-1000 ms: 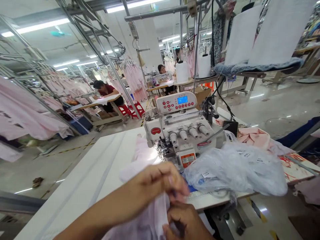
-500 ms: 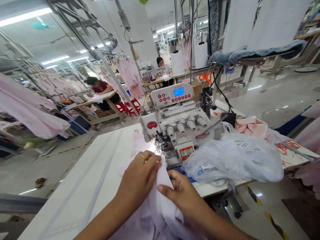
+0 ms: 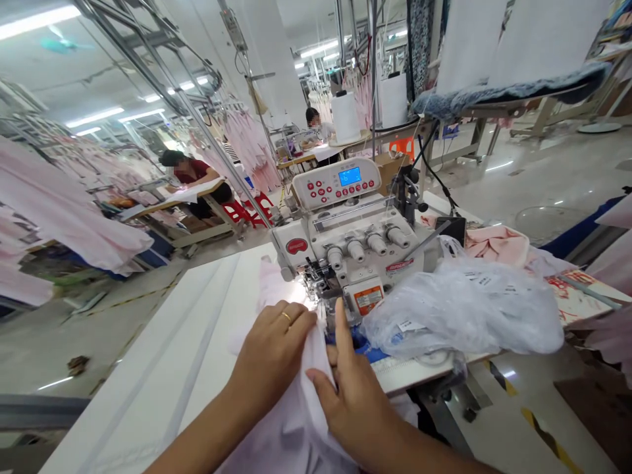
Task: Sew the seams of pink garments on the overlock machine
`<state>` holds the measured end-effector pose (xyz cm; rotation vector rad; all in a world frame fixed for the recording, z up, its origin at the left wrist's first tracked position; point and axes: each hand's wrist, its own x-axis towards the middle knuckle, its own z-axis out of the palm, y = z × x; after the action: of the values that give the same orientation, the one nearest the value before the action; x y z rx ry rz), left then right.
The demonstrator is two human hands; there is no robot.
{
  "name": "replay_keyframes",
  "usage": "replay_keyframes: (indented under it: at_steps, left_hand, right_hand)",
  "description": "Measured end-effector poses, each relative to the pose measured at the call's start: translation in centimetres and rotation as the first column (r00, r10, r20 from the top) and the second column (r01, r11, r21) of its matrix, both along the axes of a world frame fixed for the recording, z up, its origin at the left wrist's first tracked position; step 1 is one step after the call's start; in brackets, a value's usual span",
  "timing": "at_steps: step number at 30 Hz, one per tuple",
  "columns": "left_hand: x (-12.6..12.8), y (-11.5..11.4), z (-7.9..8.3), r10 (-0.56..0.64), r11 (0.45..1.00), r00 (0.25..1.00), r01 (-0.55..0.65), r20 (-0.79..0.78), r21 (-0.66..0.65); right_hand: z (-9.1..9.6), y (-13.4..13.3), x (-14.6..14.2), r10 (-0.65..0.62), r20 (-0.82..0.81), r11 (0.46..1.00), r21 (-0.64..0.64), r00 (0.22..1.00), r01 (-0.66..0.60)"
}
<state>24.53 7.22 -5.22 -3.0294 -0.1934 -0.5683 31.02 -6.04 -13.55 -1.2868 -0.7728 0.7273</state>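
Right thumb lifted upright since the last frame, the spread right hand (image 3: 353, 401) flanks a pale pink cloth garment (image 3: 291, 421), its fold running up toward the steel presser foot (image 3: 316, 280) of a white overlock sewing machine (image 3: 345, 243); the left hand (image 3: 271, 349), fingers pressed together over the cloth, lies nearer.

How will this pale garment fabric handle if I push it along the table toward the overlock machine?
The pale fabric looks thin and floppy, since it folds and bunches softly between the left hand and right hand. It is probably light for its size. On the smooth white table it may well slide easily when pushed.
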Motion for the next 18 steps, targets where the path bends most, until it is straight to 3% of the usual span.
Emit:
replay_keyframes:
  at_steps: [2,5,9,11,15,18]
  left_hand:
    - [0.0,-0.1,-0.4,-0.006,1.000,1.000,0.006,-0.015,0.000]
    - [0.4,0.1,-0.4,0.055,0.976,0.997,-0.067,-0.062,-0.209]
    - [1.1,0.5,0.1,0.173,0.834,0.975,-0.222,-0.141,-0.506]
    - [1.0,0.4,0.1,0.211,0.795,0.965,-0.261,-0.153,-0.548]
    - [0.4,0.3,-0.4,0.134,0.911,0.990,-0.141,-0.046,-0.388]
    - [0.3,0.7,-0.6,0.142,0.894,0.989,-0.147,-0.044,-0.422]
  right_hand:
    - [-0.5,-0.6,-0.2,-0.037,0.132,0.999,-0.015,0.991,0.039]
    - [-0.8,-0.9,0.2,0.057,0.199,0.997,0.044,0.978,-0.067]
    - [-1.1,-0.8,0.7,0.077,-0.060,0.997,0.011,0.995,-0.077]
    - [-1.3,-1.0,0.5,0.037,-0.098,0.999,0.016,0.994,-0.035]
    - [-1.2,-1.6,-0.3,0.021,0.000,0.996,0.085,1.000,-0.021]
    - [-1.1,-1.8,-0.5,0.046,-0.006,0.997,0.061,0.999,-0.046]
